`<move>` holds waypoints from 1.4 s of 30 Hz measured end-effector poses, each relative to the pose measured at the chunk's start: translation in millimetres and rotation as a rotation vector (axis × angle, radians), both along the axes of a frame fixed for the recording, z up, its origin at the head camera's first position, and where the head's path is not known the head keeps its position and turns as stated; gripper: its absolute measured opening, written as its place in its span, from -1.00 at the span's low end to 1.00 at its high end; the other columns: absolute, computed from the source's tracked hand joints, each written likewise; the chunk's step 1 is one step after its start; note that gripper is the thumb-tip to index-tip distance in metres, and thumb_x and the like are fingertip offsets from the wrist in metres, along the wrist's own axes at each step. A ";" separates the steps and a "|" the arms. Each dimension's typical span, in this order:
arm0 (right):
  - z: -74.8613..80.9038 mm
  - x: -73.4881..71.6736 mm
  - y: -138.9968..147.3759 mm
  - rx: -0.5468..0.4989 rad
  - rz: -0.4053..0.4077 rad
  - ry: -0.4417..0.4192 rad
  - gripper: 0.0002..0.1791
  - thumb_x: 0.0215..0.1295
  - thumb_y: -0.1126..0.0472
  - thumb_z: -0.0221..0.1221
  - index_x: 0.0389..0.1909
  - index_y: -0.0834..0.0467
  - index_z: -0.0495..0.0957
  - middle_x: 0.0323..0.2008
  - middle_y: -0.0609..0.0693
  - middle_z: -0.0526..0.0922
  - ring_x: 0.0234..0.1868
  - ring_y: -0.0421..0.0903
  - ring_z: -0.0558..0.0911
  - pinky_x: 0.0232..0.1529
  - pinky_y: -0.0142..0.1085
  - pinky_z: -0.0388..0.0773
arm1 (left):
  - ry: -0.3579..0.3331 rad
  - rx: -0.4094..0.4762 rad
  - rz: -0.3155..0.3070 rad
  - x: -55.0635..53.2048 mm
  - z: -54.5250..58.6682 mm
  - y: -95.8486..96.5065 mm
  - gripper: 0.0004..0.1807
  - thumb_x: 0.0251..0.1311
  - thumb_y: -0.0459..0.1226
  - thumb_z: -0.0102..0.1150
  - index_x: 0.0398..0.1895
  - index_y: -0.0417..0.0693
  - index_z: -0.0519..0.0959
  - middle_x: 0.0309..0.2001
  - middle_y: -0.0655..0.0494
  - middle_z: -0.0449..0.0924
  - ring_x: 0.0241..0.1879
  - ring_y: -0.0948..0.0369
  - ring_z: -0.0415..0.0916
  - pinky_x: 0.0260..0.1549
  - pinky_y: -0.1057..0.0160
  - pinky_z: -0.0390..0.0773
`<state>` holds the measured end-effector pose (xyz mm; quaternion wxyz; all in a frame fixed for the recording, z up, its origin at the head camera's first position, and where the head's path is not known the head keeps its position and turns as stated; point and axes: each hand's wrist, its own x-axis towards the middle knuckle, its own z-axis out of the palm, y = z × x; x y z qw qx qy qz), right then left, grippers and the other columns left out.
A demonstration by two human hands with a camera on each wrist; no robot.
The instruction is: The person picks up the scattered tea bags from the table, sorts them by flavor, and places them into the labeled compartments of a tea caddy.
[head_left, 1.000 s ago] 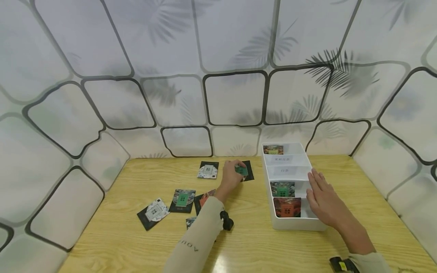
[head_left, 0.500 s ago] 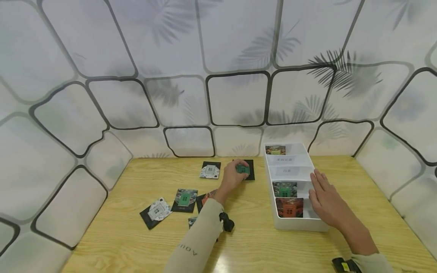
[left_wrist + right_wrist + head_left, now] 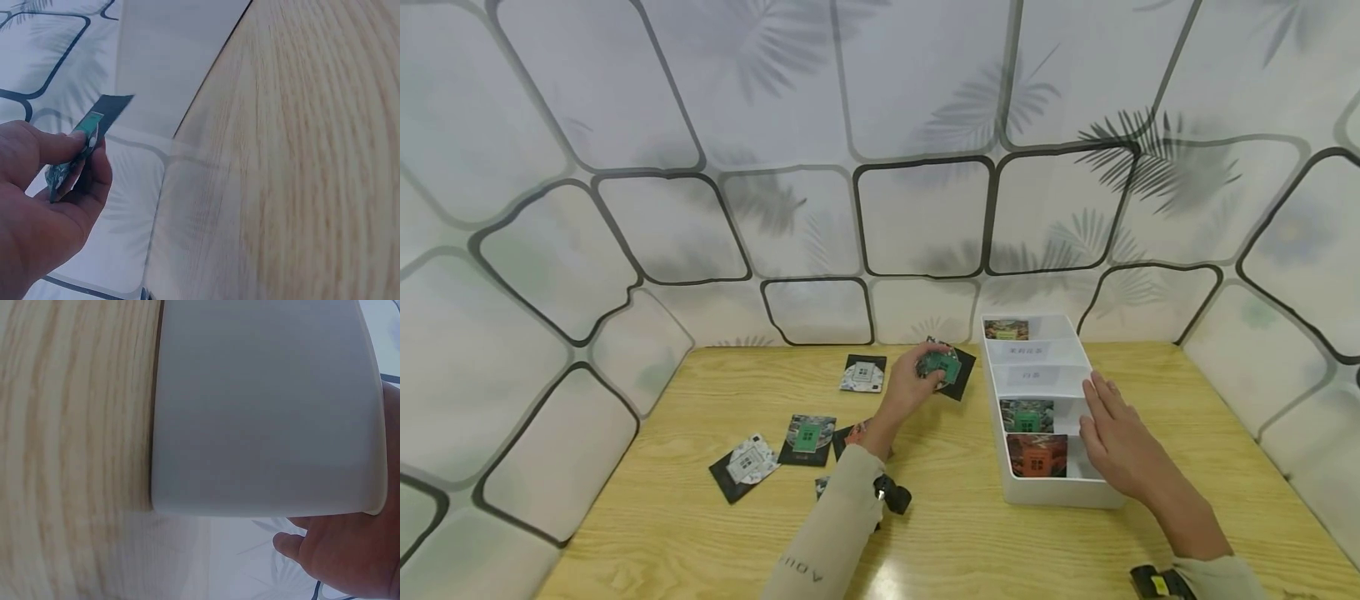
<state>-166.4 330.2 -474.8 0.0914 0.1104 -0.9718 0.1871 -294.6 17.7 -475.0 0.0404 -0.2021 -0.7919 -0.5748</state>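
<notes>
My left hand [image 3: 907, 387] pinches a black tea packet with a green label [image 3: 946, 369] near the back of the table. In the left wrist view the thumb presses on the green side of the packet [image 3: 112, 109], with curled fingers behind it. My right hand [image 3: 1112, 437] lies with straight fingers along the right rim of a white divided box [image 3: 1060, 493]. In the right wrist view the box's pale wall [image 3: 269, 412] covers part of that hand. Inside the box stand a red packet [image 3: 1037, 456], a green packet [image 3: 1027, 416] and a yellow-green one [image 3: 1006, 330] at the back.
Left of the box, more packets lie on the wooden table [image 3: 955, 533]: a white one [image 3: 862, 373] at the back, a green one [image 3: 807, 439], another white one [image 3: 744, 467] and a red one [image 3: 852, 433] partly under the left arm. A patterned wall rises behind the table.
The left hand has picked up the green-labelled packet, which was lying at the back of the table and is now tilted in its fingers. The right hand stays on the box rim.
</notes>
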 end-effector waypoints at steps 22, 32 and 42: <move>-2.4 -2.1 2.7 -0.011 -0.005 -0.007 -0.34 0.67 0.11 -0.26 0.55 0.49 -0.03 0.59 0.38 -0.11 0.57 0.40 -0.09 0.32 0.45 0.05 | 0.006 0.099 -0.073 16.6 3.1 -11.6 -0.54 0.12 -0.52 0.45 0.10 -0.06 0.69 0.24 0.00 0.58 0.05 0.12 0.58 -0.10 0.19 0.62; 0.6 -1.3 0.6 0.004 -0.008 -0.013 -0.34 0.66 0.12 -0.24 0.55 0.49 -0.02 0.59 0.38 -0.10 0.56 0.40 -0.06 0.32 0.44 0.07 | 0.027 0.281 -0.060 17.8 -0.5 -13.1 -0.71 0.32 -0.58 0.19 0.07 -0.33 0.65 0.16 -0.23 0.59 -0.22 0.13 0.49 -0.27 0.27 0.45; 1.8 -0.4 -0.9 -0.003 -0.009 -0.011 -0.35 0.66 0.13 -0.24 0.54 0.50 -0.01 0.58 0.39 -0.08 0.56 0.39 -0.05 0.32 0.44 0.08 | 0.086 0.235 -0.024 13.7 7.9 -10.0 -0.59 0.23 -0.55 0.33 0.15 -0.20 0.61 0.23 -0.10 0.56 0.17 -0.03 0.50 -0.08 0.05 0.63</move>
